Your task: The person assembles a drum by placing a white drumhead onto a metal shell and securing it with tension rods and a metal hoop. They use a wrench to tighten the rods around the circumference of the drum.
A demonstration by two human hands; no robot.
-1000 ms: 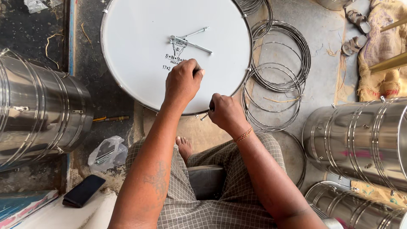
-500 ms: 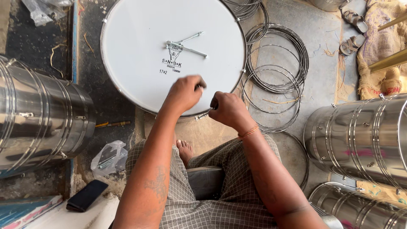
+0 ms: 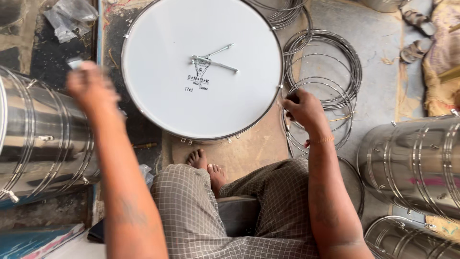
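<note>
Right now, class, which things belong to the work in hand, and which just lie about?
In the work: white drum; metal rods on its head; right hand at the drum's rim; left hand, blurred.

Lying about: wire hoops; steel drum shells; sandals; plastic bag.

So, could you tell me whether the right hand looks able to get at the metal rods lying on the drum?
Probably yes: the right hand is at the drum's right rim, and nothing lies between it and the metal rods.

The drum (image 3: 201, 72) lies flat on the floor (image 3: 378, 52) ahead of the person's feet (image 3: 207, 168), two rods (image 3: 215, 60) resting on its head. Wire hoops (image 3: 326, 72) lie to its right, metal shells (image 3: 38, 139) stand at both sides
</note>
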